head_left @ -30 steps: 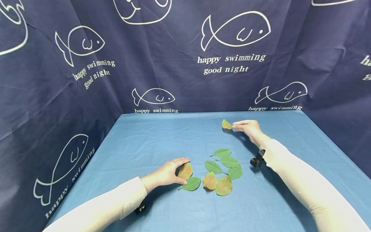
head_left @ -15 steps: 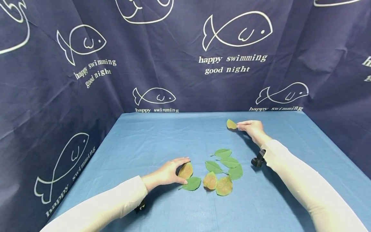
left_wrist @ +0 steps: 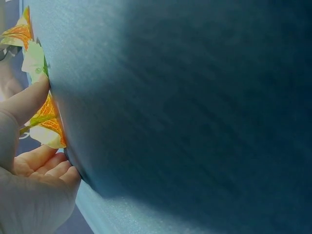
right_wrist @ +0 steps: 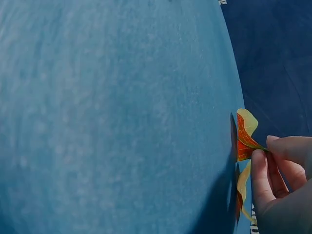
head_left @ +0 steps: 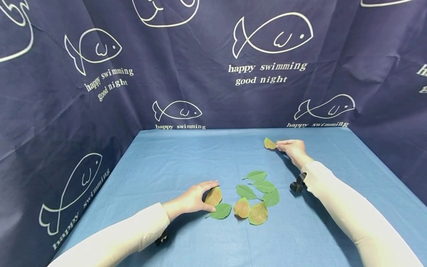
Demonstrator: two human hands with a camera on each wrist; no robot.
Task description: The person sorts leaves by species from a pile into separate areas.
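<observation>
In the head view my right hand (head_left: 293, 148) is at the far right of the table. Thumb and fingertips pinch the stem of a yellow-orange leaf (head_left: 269, 143), also visible in the right wrist view as a curled red-and-yellow leaf (right_wrist: 247, 136). A second yellowish leaf (right_wrist: 241, 190) shows beside the fingers there, partly hidden by the hand. My left hand (head_left: 193, 198) rests on the table, thumb touching a green leaf (head_left: 221, 211) and fingertips at the top of a yellow-orange leaf (head_left: 214, 196). The left wrist view shows that leaf's orange veined face (left_wrist: 48, 119) between thumb and fingers.
Several green leaves lie at mid-table, among them a toothed leaf (head_left: 257, 175). Two yellow-orange leaves sit nearer me, one small (head_left: 241, 208) and one rounder leaf (head_left: 258, 214). A blue cloth (head_left: 186, 159) covers the table. Dark fish-printed curtains (head_left: 207, 74) stand behind and at the sides.
Over the second, my right hand has shifted a little to the right, carrying the pinched leaf along. The left hand and the leaves on the table stay where they were.
</observation>
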